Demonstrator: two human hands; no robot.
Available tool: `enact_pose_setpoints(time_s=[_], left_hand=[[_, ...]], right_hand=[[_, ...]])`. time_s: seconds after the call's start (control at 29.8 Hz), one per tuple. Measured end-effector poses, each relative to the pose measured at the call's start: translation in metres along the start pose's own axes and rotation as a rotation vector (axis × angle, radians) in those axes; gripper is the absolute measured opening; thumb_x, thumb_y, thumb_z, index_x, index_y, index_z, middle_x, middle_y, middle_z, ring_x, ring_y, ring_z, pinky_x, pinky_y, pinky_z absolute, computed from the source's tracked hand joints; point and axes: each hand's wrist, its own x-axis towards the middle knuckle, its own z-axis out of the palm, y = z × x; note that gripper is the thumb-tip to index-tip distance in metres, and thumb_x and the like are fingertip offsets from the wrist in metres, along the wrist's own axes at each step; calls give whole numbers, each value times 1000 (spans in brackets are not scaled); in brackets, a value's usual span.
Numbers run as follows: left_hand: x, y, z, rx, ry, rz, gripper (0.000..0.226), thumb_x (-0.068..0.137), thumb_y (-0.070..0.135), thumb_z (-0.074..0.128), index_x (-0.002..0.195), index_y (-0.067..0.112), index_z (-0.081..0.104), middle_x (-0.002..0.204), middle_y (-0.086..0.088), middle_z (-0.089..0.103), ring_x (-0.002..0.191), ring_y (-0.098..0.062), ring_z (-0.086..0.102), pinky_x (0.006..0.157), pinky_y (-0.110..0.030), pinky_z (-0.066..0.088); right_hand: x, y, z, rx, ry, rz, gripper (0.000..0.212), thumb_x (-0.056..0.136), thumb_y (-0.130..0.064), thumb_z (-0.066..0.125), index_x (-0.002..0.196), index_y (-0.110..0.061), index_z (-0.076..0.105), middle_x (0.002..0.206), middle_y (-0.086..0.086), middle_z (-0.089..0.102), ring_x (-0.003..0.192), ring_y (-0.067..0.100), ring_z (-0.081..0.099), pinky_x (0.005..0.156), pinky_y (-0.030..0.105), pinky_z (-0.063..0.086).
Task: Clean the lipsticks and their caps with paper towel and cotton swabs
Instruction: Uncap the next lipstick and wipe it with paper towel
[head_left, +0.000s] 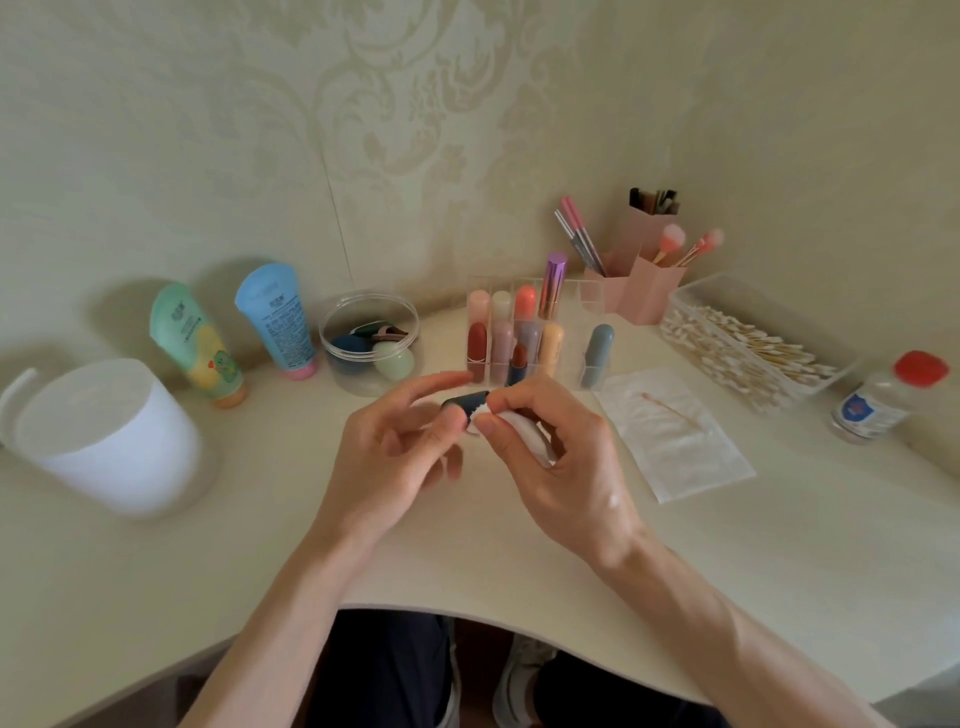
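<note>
Both hands meet over the middle of the tabletop: the left hand pinches a dark cap, the right hand pinches a towel wad against its open end, so cap wiping seems in hand, and next the wad likely needs twisting inside.

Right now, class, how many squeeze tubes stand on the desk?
2: the green tube at the left, and the blue tube just right of it, not touching. None seems hidden.
</note>
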Motion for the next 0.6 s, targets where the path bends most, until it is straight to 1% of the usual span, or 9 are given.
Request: enact_pose_setpoints(time_s=[0.07, 0.13, 0.2, 0.27, 0.34, 0.4, 0.47, 0.54, 0.6], left_hand=[[1, -2, -2, -7, 1, -55, 34, 99, 42, 54, 102, 21, 80, 72, -7, 69, 54, -19, 51, 50, -23, 37], [3, -3, -1, -7, 27, -40, 29, 97, 35, 59, 91, 17, 80, 73, -8, 69, 58, -18, 53, 55, -24, 41], [3, -6, -3, 1, 40, 12, 14, 89, 23, 71, 98, 17, 79, 85, -7, 76, 73, -17, 66, 66, -23, 50], [2, -5, -3, 30, 33, 64, 20, 83, 15, 76, 103, 14, 75, 95, -6, 78, 83, -17, 71, 74, -21, 53], [1, -4, -2, -1, 18, 38, 25, 86, 18, 74, 111, 14, 74, 91, -5, 76, 72, -18, 65, 67, -23, 52], [1, -2, 0, -17, 17, -33, 27, 95, 33, 63, 116, 20, 75, 79, -1, 72, 60, -18, 55, 57, -23, 45], [2, -4, -1, 0, 25, -39, 30, 98, 38, 56, 102, 20, 79, 73, -1, 68, 55, -16, 51, 53, -22, 40], [2, -4, -1, 5, 38, -13, 22, 95, 31, 63, 96, 17, 79, 74, -4, 69, 59, -15, 55, 55, -21, 42], [2, -5, -2, 17, 48, 22, 18, 86, 22, 73, 101, 13, 76, 85, -6, 75, 71, -12, 65, 64, -18, 48]], right_hand=[[0, -1, 0, -21, -2, -26, 2, 98, -9, 73, 100, -8, 73, 94, -4, 69, 88, 15, 68, 80, 19, 48], [0, 1, 1, -32, -8, -38, 3, 97, -10, 73, 99, -8, 73, 95, -5, 68, 88, 14, 68, 80, 19, 48], [0, 3, 2, -24, -9, -15, 3, 98, -11, 73, 100, -9, 73, 94, -5, 68, 87, 14, 67, 79, 19, 48], [0, 4, 2, -7, -2, 14, 3, 98, -11, 73, 100, -9, 73, 93, -5, 69, 86, 14, 67, 79, 20, 48], [1, 4, 1, -5, 5, 11, 3, 98, -10, 73, 101, -9, 73, 93, -4, 69, 86, 14, 67, 79, 20, 48], [1, 2, 1, -2, -3, -9, 3, 98, -10, 73, 100, -8, 73, 94, -3, 69, 88, 16, 68, 79, 22, 50], [1, 2, 1, -12, -15, -39, 3, 98, -9, 73, 99, -7, 73, 94, -5, 69, 88, 14, 68, 80, 22, 50], [0, 4, 1, -38, -20, -47, 3, 97, -9, 73, 100, -7, 73, 95, -5, 68, 88, 12, 68, 80, 19, 48], [1, 5, 1, -36, -20, -21, 4, 98, -10, 73, 101, -8, 73, 95, -4, 69, 88, 13, 68, 79, 18, 48]])
